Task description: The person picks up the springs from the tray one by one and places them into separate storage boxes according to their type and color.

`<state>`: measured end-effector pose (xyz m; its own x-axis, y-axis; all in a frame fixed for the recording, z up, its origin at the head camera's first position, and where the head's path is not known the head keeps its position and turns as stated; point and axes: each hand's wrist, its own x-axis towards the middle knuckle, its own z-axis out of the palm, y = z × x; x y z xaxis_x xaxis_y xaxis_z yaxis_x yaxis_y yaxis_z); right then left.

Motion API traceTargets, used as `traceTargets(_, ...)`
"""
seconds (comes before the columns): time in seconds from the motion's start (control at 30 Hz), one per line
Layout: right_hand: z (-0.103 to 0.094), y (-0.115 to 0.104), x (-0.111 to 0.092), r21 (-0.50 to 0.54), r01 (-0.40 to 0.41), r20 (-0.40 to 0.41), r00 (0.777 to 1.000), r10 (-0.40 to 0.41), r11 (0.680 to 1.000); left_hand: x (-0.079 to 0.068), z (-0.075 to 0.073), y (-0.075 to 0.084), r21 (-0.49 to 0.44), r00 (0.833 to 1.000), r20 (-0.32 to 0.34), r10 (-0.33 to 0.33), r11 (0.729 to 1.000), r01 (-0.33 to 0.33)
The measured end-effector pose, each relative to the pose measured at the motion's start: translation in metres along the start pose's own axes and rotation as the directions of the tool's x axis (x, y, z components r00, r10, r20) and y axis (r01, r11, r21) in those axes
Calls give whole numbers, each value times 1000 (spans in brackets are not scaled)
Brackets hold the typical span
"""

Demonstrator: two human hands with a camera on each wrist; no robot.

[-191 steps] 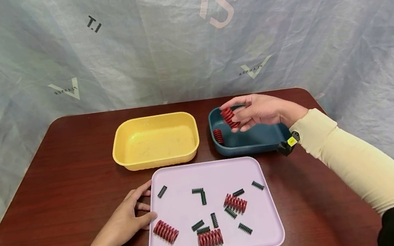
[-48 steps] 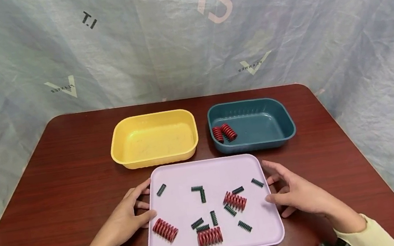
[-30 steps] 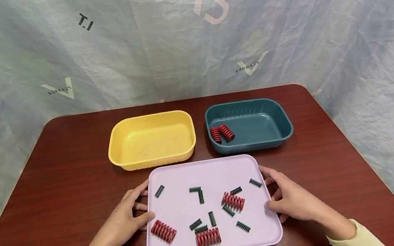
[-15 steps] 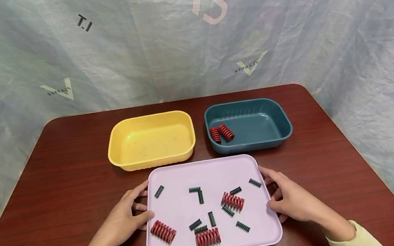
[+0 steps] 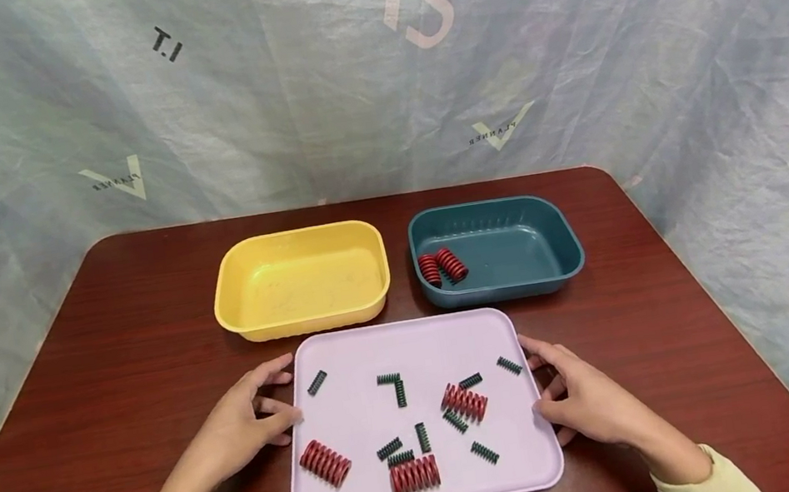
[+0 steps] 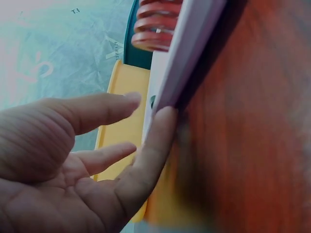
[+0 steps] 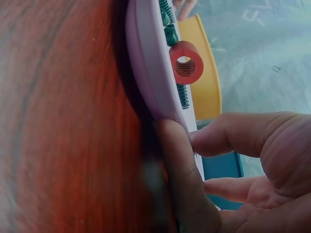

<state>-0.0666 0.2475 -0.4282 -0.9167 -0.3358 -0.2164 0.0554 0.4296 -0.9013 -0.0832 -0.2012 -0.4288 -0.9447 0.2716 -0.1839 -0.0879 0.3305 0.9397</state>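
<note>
A lilac tray (image 5: 408,345) lies on the table with several small dark green springs (image 5: 484,453) and three larger red springs (image 5: 415,475) on it. At its left edge, my left hand (image 5: 234,424) has relaxed fingers; in the left wrist view one fingertip (image 6: 165,119) touches the tray's side while the thumb stands apart. My right hand (image 5: 585,396) pinches the right edge, its thumb (image 7: 214,138) at the rim and a finger against the outer side. Two red springs (image 5: 452,264) lie at the left end of the dark blue bin (image 5: 507,293).
Behind the tray, to the left, stands a yellow bin (image 5: 307,325) with no springs visible inside. Both bins sit near the back of the dark red wooden table (image 5: 127,334). A grey printed sheet (image 5: 314,106) hangs behind it.
My right hand dropped a red spring into the blue bin, then came back to the tray's right edge. Just now my left hand loosened and moved slightly left, its thumb lifting off the rim.
</note>
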Motion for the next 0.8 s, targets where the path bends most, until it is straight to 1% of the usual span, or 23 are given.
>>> traceTargets(0.17,0,1,-1,29,12,-2,1000,-12,999,7,-2,4,39,995,-55,83,996,-80)
traceTargets(0.3,0,2,-1,35,15,-1,1000,-15,999,12,1,9,51,991,-89,101,994,-96)
traceTargets(0.4,0,3,-1,37,16,-2,1000,-15,999,15,4,15,124,990,-100,104,988,-91)
traceTargets(0.5,0,3,-2,35,16,-3,1000,-16,999,18,8,23,237,990,-100,98,969,-72)
traceTargets(0.6,0,3,-2,35,14,-3,1000,-14,999,23,13,28,350,991,-97,95,935,-55)
traceTargets(0.7,0,3,-2,32,12,-5,1000,-12,999,27,17,29,481,987,-110,118,875,-51)
traceTargets(0.8,0,3,-2,26,12,-8,1000,-11,1000,31,23,32,593,982,-131,135,805,-31)
